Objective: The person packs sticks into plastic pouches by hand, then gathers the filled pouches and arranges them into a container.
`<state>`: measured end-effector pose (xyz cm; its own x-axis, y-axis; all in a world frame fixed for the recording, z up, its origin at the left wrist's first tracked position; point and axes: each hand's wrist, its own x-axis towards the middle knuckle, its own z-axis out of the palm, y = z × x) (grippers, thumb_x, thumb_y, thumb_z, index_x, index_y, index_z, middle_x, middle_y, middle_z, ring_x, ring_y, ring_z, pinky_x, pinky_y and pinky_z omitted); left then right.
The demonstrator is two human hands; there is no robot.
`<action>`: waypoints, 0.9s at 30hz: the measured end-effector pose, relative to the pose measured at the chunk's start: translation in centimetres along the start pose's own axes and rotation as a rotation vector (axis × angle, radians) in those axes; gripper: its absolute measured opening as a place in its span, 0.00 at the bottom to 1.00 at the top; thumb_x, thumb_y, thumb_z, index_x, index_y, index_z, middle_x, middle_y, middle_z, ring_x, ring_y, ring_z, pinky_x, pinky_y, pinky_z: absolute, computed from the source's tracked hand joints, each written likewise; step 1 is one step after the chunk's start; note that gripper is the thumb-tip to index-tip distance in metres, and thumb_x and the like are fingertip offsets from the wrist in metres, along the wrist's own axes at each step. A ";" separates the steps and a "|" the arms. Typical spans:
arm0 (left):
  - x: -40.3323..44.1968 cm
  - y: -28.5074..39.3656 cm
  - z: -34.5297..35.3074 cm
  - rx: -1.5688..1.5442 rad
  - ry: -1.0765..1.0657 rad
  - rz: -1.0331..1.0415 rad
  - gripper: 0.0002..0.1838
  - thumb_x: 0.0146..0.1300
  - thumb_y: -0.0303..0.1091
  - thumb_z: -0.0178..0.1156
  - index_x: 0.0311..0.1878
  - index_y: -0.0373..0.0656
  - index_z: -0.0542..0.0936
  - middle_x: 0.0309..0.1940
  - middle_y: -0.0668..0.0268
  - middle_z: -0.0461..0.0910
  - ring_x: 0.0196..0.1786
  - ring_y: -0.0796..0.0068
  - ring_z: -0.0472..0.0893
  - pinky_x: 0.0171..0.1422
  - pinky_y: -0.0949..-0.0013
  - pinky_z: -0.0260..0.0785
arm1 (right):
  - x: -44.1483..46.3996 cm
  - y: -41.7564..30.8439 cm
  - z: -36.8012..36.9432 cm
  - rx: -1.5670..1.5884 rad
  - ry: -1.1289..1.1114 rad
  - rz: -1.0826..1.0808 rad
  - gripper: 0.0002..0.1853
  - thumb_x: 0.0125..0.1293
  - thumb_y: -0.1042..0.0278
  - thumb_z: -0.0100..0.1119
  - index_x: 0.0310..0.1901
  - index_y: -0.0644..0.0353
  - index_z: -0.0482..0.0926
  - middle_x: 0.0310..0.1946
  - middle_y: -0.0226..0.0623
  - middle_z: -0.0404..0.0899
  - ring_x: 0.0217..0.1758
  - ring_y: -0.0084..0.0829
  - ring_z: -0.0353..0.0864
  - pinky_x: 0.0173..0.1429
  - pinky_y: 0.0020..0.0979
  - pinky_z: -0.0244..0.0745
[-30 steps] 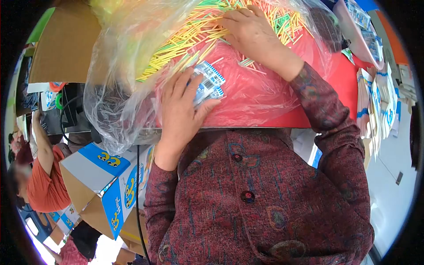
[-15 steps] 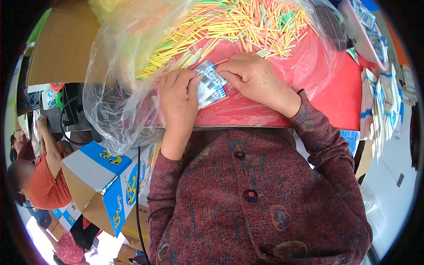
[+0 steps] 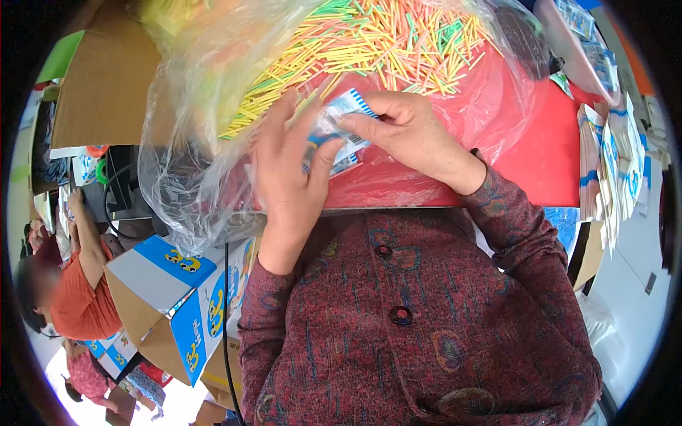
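Observation:
My right hand (image 3: 419, 135) pinches a small white-and-blue printed packet (image 3: 352, 105) between thumb and forefinger. My left hand (image 3: 288, 167) is beside it with fingers apart and thumb stretched out; its fingertips are blurred, and I cannot tell whether they touch the packet. Below, part of another blue-striped packet (image 3: 348, 164) shows, mostly hidden by the left thumb. Just beyond both hands lies a heap of thin yellow, pink and green sticks (image 3: 369, 46) on clear plastic sheeting (image 3: 192, 128).
The red tabletop (image 3: 550, 156) stretches under the plastic. Stacked flat printed bags (image 3: 614, 163) stand at the right, below a pink bin (image 3: 568, 35) of packets. At the left are a brown carton (image 3: 106, 85), a blue-and-white box (image 3: 170, 263) and a person in orange (image 3: 89, 291).
My left hand has let go of the packet and spread its fingers. The packet has turned more upright in my right hand, with its striped edge now at the top.

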<state>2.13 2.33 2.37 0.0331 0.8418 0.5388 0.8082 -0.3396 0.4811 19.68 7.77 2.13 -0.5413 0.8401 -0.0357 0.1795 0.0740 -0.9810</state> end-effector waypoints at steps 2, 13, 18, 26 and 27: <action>0.2 0.6 -0.4 -0.274 -0.044 -0.192 0.21 0.56 0.27 0.66 0.55 0.42 0.78 0.43 0.60 0.81 0.45 0.67 0.79 0.53 0.67 0.70 | -0.5 0.2 -0.4 0.119 0.028 -0.011 0.08 0.67 0.69 0.60 0.42 0.64 0.82 0.32 0.26 0.82 0.37 0.13 0.76 0.41 0.19 0.73; -0.6 0.3 0.1 -0.901 -0.206 -0.579 0.15 0.60 0.23 0.64 0.50 0.40 0.78 0.36 0.71 0.79 0.41 0.85 0.76 0.44 0.81 0.68 | -1.7 0.6 -0.8 0.133 0.049 0.062 0.09 0.67 0.67 0.60 0.40 0.64 0.82 0.29 0.24 0.79 0.32 0.13 0.74 0.36 0.20 0.72; -0.1 0.1 -0.1 -0.812 -0.261 -0.498 0.09 0.60 0.24 0.63 0.44 0.39 0.80 0.34 0.69 0.79 0.38 0.82 0.76 0.43 0.77 0.68 | -1.7 1.1 -0.1 0.028 0.135 -0.029 0.09 0.67 0.66 0.60 0.37 0.63 0.82 0.24 0.25 0.77 0.28 0.13 0.72 0.31 0.21 0.70; -0.3 -1.8 0.1 -0.606 -0.197 -0.300 0.04 0.58 0.25 0.63 0.37 0.38 0.79 0.32 0.65 0.78 0.36 0.73 0.77 0.41 0.72 0.68 | 3.1 -0.3 -2.6 -0.261 0.066 -0.135 0.09 0.67 0.64 0.59 0.38 0.61 0.82 0.25 0.33 0.78 0.28 0.20 0.77 0.32 0.25 0.72; -0.3 -1.6 0.2 -0.562 -0.162 -0.256 0.04 0.58 0.24 0.63 0.36 0.38 0.79 0.32 0.64 0.78 0.36 0.72 0.77 0.41 0.71 0.68 | 4.4 0.5 -2.9 -0.508 0.106 -0.297 0.08 0.65 0.66 0.59 0.38 0.61 0.82 0.28 0.34 0.78 0.31 0.24 0.78 0.34 0.27 0.73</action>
<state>0.90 2.67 1.31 0.0043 0.9633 0.2683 0.3716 -0.2506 0.8939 19.74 13.07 2.00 -0.5483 0.7910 0.2713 0.4177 0.5401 -0.7306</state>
